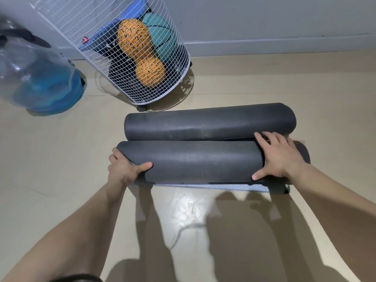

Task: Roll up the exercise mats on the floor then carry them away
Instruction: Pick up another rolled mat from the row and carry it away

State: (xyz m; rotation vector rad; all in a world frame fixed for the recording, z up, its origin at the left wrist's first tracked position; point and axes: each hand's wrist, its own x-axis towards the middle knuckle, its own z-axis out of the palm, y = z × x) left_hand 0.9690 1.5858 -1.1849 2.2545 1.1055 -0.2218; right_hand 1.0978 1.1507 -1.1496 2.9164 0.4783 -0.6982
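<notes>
Fingers (pixel 264 140) of right hand (pixel 278 157) spread flat on near mat roll (pixel 203 161), 3 o'clock end; left hand (pixel 124 167) grips 9 o'clock end. Far mat roll (pixel 209 123) touching at 12 o'clock. Tail possibly unrolled: press evenly.

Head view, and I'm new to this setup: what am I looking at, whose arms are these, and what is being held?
There is no machine here. One camera worn on a person's head looks down at their own bare arms. On the beige floor two dark rolled mats lie side by side: the far mat and the near mat, whose last strip lies flat, unrolled. The left hand grips the near mat's left end, thumb on top. The right hand presses flat-fingered near its right end. Behind stand a wire basket holding an orange peanut-shaped ball and a teal ball, and a clear bag.
</notes>
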